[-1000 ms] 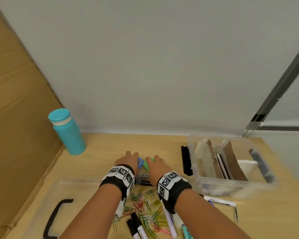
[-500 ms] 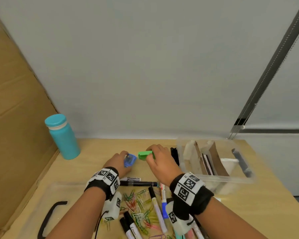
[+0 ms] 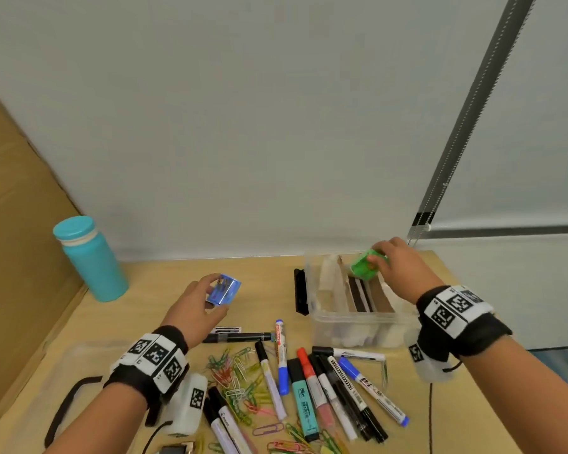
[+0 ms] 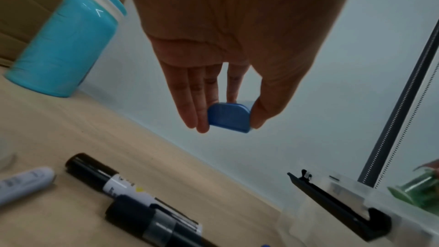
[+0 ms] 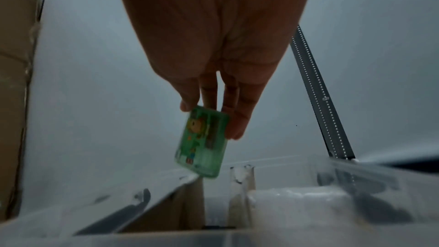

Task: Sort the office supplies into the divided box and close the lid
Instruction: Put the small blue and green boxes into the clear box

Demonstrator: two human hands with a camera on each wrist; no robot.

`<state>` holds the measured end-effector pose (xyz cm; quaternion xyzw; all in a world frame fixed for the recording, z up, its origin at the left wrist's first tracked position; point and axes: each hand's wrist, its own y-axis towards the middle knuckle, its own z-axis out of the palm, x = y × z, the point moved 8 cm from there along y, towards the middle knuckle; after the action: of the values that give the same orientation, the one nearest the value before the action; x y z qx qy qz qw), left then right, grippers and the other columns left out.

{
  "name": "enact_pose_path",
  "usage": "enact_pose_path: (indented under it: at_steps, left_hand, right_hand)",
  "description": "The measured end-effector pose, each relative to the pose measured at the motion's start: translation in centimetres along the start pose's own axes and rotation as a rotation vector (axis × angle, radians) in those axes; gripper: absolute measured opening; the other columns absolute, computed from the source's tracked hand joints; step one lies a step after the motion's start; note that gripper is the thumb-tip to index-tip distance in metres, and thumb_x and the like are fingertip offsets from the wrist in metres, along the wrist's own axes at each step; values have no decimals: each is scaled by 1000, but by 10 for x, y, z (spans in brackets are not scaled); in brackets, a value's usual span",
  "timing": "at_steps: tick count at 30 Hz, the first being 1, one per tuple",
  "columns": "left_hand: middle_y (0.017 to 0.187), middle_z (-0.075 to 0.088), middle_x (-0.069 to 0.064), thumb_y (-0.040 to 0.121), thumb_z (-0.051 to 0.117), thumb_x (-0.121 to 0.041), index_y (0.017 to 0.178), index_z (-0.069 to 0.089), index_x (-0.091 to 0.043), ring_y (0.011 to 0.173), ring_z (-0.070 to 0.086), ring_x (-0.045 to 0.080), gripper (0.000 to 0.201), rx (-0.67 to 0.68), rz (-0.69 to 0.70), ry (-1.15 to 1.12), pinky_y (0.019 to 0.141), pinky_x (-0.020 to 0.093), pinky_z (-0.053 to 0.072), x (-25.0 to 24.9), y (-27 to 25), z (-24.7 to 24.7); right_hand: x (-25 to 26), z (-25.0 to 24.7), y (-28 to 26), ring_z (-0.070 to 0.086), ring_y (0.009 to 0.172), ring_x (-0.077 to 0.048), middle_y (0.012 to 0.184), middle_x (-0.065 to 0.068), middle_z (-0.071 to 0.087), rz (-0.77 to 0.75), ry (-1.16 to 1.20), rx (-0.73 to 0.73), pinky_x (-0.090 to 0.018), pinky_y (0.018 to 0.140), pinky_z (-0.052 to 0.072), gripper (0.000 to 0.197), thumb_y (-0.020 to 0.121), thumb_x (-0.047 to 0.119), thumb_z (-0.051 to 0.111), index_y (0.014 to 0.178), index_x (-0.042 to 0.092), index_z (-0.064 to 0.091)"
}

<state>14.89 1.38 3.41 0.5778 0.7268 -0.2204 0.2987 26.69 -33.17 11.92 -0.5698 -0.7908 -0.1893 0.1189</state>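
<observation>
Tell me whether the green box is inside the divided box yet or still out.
Still out. The right hand holds the green box by its upper end above the divided box, over its cardboard dividers.

Both hands raised, fingers pinching: left hand (image 3: 195, 304) nearer, right hand (image 3: 397, 267) reaching farther forward.

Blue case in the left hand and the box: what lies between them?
Bare tabletop, then the box's black latch, in the head view; the blue case is held above the table.

Upper left: teal cylindrical bottle (image 3: 91, 258) on the wooden table (image 3: 164, 273).
Right: clear plastic divided box (image 3: 354, 317).
Lower centre: scattered marker pens (image 3: 304, 393) before the box.
</observation>
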Motion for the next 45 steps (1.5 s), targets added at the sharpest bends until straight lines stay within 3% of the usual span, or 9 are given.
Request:
enact_pose_path:
  at_steps: [3, 10, 14, 20, 23, 29, 36, 42, 45]
  left_hand:
    - [121, 50, 0, 85, 63, -28, 136, 35, -35, 98, 61, 15, 59, 16, -3, -15, 87, 37, 53, -7, -8, 9]
    - [125, 47, -1, 86, 62, -29, 139, 33, -34, 107, 57, 17, 60, 19, 5, -5, 93, 38, 50, -18, -21, 18]
    - [125, 48, -1, 86, 62, -30, 138, 32, -36, 107, 57, 15, 60, 26, 11, 5, 93, 41, 51, -17, -29, 21]
    - [126, 47, -1, 87, 61, -28, 140, 31, -33, 108, 55, 14, 61, 31, 23, -18, 95, 36, 50, -21, -43, 25]
    - [127, 48, -1, 86, 62, -27, 140, 32, -31, 108, 54, 12, 62, 13, 29, -55, 96, 35, 49, -26, -50, 25]
    - [123, 44, -11, 86, 63, -24, 138, 38, -25, 103, 50, -3, 58, -45, 152, -166, 90, 15, 45, -90, -62, 32]
    - [123, 43, -10, 86, 58, -35, 140, 36, -29, 111, 44, 7, 59, -97, 383, 6, 102, 29, 38, -190, -47, 82]
    - [151, 26, -2, 96, 38, -40, 147, 21, -24, 139, 24, 15, 56, -42, 307, 273, 117, 40, 16, -179, -4, 115]
    - [159, 3, 1, 99, 28, -37, 150, 11, -19, 146, 2, 17, 57, 87, 177, 331, 119, 45, 3, -148, 8, 134]
  right_hand:
    - [-4, 24, 7, 54, 102, -25, 116, -8, 48, 4, -227, 249, -32, 88, 44, 30, 98, 26, 46, 122, 10, 56]
    - [21, 53, 20, 57, 98, -24, 113, -8, 60, -41, -408, 481, -34, 88, 47, 25, 93, 31, 54, 109, 11, 56]
    - [24, 72, 19, 57, 87, -23, 91, -4, 62, -46, -532, 655, -30, 78, 45, 17, 94, 26, 52, 91, 12, 61]
    - [17, 84, 15, 60, 105, -26, 126, -10, 60, -5, -630, 755, -32, 96, 45, 34, 97, 21, 49, 126, 5, 55]
    - [15, 74, 17, 60, 110, -25, 124, -8, 62, -28, -557, 696, -30, 92, 46, 30, 95, 15, 48, 123, 10, 60]
    - [30, 13, -5, 60, 85, -8, 103, 8, 62, -98, 23, 318, -13, 68, 43, 19, 97, 20, 48, 108, 21, 63]
    - [46, 18, -41, 71, 84, -15, 99, -5, 69, -28, 744, 531, -28, 70, 59, 24, 94, 27, 52, 112, 13, 60]
    - [-7, -3, 5, 66, 93, -23, 111, -7, 63, 22, 396, 207, -40, 83, 56, 20, 92, 14, 55, 112, 17, 56]
    - [-2, 4, 23, 57, 102, -26, 118, -10, 53, -21, 44, 210, -28, 82, 43, 33, 92, 9, 50, 125, 14, 53]
